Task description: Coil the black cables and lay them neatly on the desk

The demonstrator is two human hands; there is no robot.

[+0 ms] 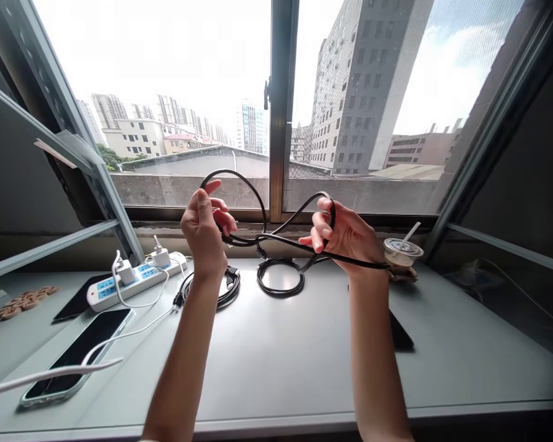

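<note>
Head view: two hands hold a looped black cable above a table

Both hands are raised over the pale table (276, 368), in front of the window (280, 123). Between them hangs the black cable (267, 236), bent into two open loops whose strands cross near the middle. The left hand (205, 227) grasps it, thumb against the index finger at the top of one loop and the other fingers loosely curled. The right hand (345, 236) has its fingers bent around the other loop, and a strand runs across the base of that palm toward the cup.

Below, a coiled cord (233, 298) lies partly hidden by the left forearm, and a round loop of cord (281, 293) rests between the arms. A small dark connector hangs just above that loop; which cord it belongs to, I cannot tell.

To the left are a power strip (141, 281) with two white plugs in it and a phone (80, 353) lying flat. A lidded cup (402, 250) with a straw stands beyond the right wrist.
</note>
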